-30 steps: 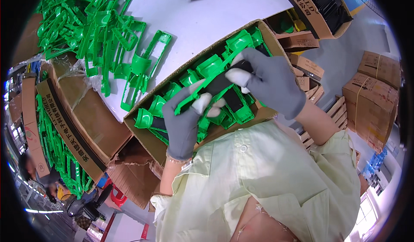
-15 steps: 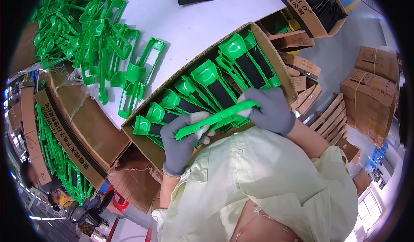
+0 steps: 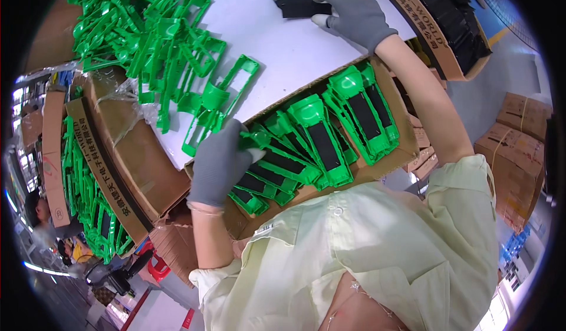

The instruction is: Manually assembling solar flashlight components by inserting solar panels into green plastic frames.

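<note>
My right hand (image 3: pixel 356 18), in a grey glove with pale fingertips, reaches to the far side of a white table. Its thumb and fingers are apart at the edge of a black flat piece (image 3: pixel 298 2). My left hand (image 3: pixel 217 163), gloved alike, is over the left end of a cardboard box (image 3: pixel 404 154). It closes on the end of a green plastic frame (image 3: pixel 289 163), though most of its fingers are hidden. Several green frames with black inlays, such as a green frame (image 3: pixel 321 133), lie side by side in the box.
A heap of green frames (image 3: pixel 147 30) covers the left of the white table (image 3: pixel 265 54). Another box of green frames (image 3: pixel 97 183) stands at left, and a carton of black pieces (image 3: pixel 454 24) at far right. Stacked brown cartons (image 3: pixel 513 160) stand on the right.
The green frame that both hands held up is now down in the box. My right hand has left it for the black pieces; my left hand has shifted left and up.
</note>
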Available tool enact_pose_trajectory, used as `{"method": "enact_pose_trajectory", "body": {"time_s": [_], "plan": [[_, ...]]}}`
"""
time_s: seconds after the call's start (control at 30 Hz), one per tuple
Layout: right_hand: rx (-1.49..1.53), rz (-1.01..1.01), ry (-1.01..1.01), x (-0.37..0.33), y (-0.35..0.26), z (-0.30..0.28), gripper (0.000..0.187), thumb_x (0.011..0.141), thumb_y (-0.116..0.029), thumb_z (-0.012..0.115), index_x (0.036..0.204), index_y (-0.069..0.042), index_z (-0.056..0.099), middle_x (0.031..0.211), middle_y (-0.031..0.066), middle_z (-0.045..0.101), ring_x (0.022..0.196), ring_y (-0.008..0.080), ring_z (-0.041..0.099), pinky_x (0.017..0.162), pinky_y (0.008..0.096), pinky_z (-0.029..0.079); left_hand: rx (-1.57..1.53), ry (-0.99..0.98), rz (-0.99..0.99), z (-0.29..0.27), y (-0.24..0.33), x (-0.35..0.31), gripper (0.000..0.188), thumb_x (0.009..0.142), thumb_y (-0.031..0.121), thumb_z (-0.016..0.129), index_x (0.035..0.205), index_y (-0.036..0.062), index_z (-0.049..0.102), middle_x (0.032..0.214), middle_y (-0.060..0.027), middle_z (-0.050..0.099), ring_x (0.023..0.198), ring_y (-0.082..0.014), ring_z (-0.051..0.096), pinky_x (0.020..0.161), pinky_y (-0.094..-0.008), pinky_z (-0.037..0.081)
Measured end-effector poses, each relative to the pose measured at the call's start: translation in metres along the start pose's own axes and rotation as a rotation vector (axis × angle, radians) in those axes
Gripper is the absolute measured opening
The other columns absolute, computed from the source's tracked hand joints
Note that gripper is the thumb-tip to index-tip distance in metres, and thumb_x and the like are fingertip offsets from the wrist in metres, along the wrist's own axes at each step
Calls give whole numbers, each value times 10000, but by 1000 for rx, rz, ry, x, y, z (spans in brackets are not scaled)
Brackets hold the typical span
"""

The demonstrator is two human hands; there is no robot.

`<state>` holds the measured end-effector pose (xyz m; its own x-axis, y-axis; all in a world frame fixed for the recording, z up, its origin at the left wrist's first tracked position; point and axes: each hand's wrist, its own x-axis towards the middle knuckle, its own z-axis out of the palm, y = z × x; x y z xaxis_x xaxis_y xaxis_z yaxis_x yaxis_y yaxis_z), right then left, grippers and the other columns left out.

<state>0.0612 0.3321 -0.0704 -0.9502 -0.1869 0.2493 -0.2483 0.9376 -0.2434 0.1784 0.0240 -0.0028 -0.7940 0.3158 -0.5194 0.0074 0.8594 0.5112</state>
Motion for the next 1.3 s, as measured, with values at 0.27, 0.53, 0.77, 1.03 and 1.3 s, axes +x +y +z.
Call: {"method": "enact_pose_trajectory", "body": {"time_s": [0.27,0.53,0.77,1.03,1.3], "plan": [[-4,1,-52,10,7,12,286,781,-345,667,977,-139,639,991,45,607,896,236,609,768,352,478,247,704,52,-46,-21,50,452,742,380,707,1088,101,625,864,-111,678,842,-310,651,730,-397,490],[897,372,-135,-12,-18,-20,300,857,-265,640,1082,-69,599,859,64,645,700,123,597,609,235,464,234,731,-211,-49,-29,109,605,807,409,634,1230,2,490,798,-129,657,760,-300,655,676,-385,505],[1069,261,-302,-20,-73,-19,442,840,-379,633,1115,-36,586,882,46,592,764,117,595,666,257,460,-875,574,86,-21,0,96,341,805,77,595,1122,-43,556,728,-70,607,542,-77,542,455,-189,409],[532,-28,-325,45,-133,21,337,818,-383,585,1043,-140,646,899,144,650,885,309,616,807,393,461,-826,816,81,-24,17,43,194,857,99,602,1018,-6,628,751,-30,617,572,-56,548,467,-161,388],[70,-258,-72,34,-110,7,244,830,-338,586,972,-142,621,826,70,636,865,289,605,787,431,421,-885,913,85,-25,-11,11,299,890,120,580,1152,-20,548,949,-109,622,746,-131,615,551,-200,473]]}}
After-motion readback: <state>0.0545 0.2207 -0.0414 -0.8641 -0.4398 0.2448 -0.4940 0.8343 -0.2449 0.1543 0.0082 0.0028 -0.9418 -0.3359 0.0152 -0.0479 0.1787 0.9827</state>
